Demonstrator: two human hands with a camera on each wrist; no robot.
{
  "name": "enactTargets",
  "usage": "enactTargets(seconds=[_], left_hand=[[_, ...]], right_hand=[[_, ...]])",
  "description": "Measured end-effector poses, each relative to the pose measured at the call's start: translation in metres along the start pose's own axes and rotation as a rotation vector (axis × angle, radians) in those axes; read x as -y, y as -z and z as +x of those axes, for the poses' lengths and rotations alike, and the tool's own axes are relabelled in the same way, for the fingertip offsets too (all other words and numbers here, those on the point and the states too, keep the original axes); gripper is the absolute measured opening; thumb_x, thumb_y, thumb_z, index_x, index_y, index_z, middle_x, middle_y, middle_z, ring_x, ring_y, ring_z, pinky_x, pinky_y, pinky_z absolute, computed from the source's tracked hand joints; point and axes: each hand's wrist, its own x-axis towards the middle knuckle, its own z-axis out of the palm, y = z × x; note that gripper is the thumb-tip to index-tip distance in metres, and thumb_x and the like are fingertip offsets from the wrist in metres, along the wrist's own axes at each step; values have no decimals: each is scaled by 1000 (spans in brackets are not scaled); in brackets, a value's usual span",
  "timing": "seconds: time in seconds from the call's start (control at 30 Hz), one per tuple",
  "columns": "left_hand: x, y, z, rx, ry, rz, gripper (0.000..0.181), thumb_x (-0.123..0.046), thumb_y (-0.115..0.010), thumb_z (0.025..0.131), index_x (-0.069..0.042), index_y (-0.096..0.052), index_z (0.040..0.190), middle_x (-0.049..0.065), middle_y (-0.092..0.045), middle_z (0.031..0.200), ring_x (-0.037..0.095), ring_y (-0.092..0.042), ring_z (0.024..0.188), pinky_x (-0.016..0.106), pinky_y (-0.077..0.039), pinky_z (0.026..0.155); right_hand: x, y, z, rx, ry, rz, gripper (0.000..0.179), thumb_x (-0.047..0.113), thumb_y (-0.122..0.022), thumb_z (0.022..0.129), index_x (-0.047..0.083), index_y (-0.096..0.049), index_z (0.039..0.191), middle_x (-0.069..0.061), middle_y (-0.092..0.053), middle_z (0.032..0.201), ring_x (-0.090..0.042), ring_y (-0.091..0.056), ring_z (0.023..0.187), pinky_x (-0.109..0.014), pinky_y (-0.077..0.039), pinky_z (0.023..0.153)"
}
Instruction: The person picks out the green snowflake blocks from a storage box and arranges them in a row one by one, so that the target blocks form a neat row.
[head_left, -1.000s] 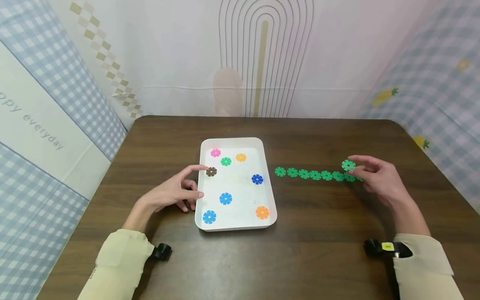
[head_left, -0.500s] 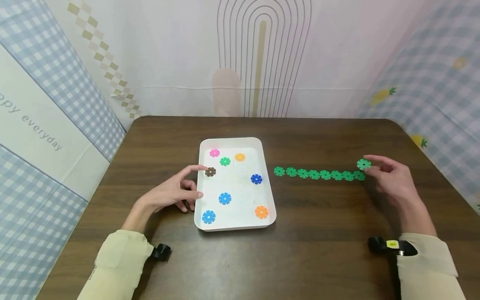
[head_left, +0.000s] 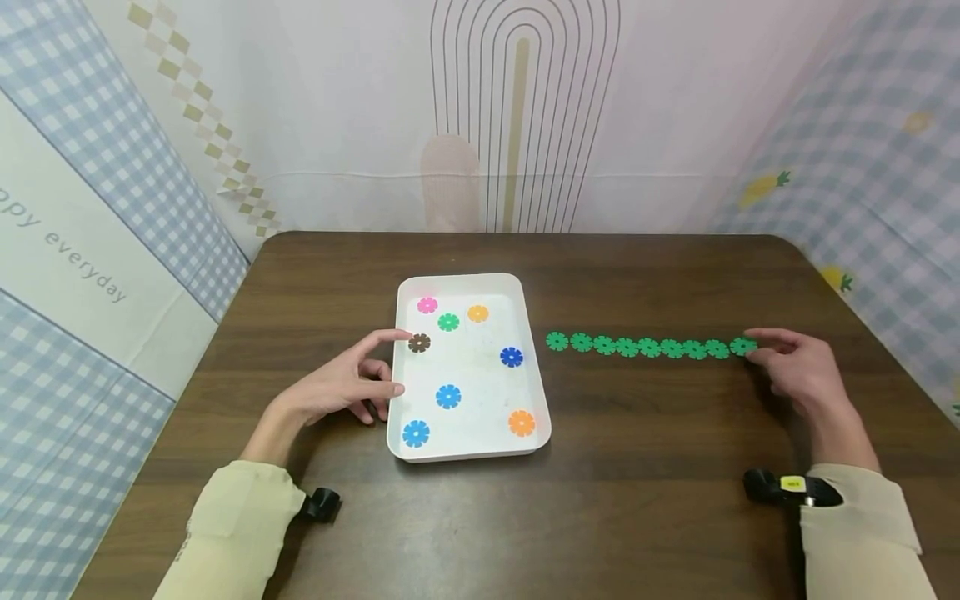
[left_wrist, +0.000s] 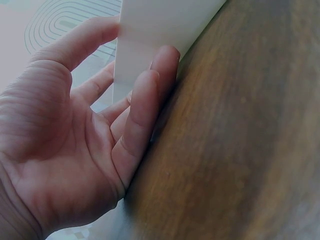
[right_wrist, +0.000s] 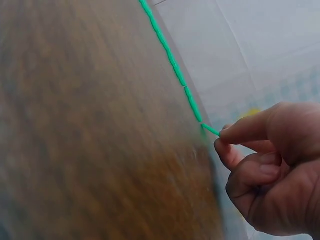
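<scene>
My left hand (head_left: 341,385) holds the left side of a white tray (head_left: 472,455); thumb and index finger reach over its rim, other fingers lie along the outer wall (left_wrist: 145,35). Between thumb and index finger, my right hand (head_left: 806,371) pinches a green notched plastic disc (head_left: 742,346) at the right end of a row of matching green discs (head_left: 648,347). In the right wrist view the pinched disc (right_wrist: 210,129) tilts, its lower edge close to the end of the row (right_wrist: 192,104).
Inside the tray lie several notched discs: pink (head_left: 427,305), green (head_left: 448,322), yellow (head_left: 477,313), brown (head_left: 419,342), dark blue (head_left: 512,357), orange (head_left: 521,422), and two light blue (head_left: 448,396). The brown wooden table (head_left: 622,517) meets a patterned cloth (head_left: 337,108) behind.
My right hand has moved right along the row and lowered with the green disc, bringing it to the row's right end. The left hand has stayed on the tray.
</scene>
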Motion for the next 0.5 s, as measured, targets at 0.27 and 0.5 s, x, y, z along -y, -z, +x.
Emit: enactTargets(seconds=[0.27, 0.5], left_hand=[[0, 0, 0, 4, -1, -1, 78, -21, -77, 98, -30, -31, 160, 11, -62, 91, 29, -71, 72, 38, -60, 60], [0, 1, 0, 6, -7, 7, 79, -21, -77, 97, -26, -30, 161, 11, -62, 90, 27, -71, 72, 38, -60, 58]], right_hand=[[-2, -1, 2, 10, -6, -11, 42, 24, -60, 106, 3, -59, 142, 17, -60, 97, -7, -53, 71, -30, -51, 59], [-4, -3, 2, 7, -40, -15, 45, 25, -56, 106, 3, -56, 145, -17, -51, 136, -10, -53, 76, -31, -52, 61]])
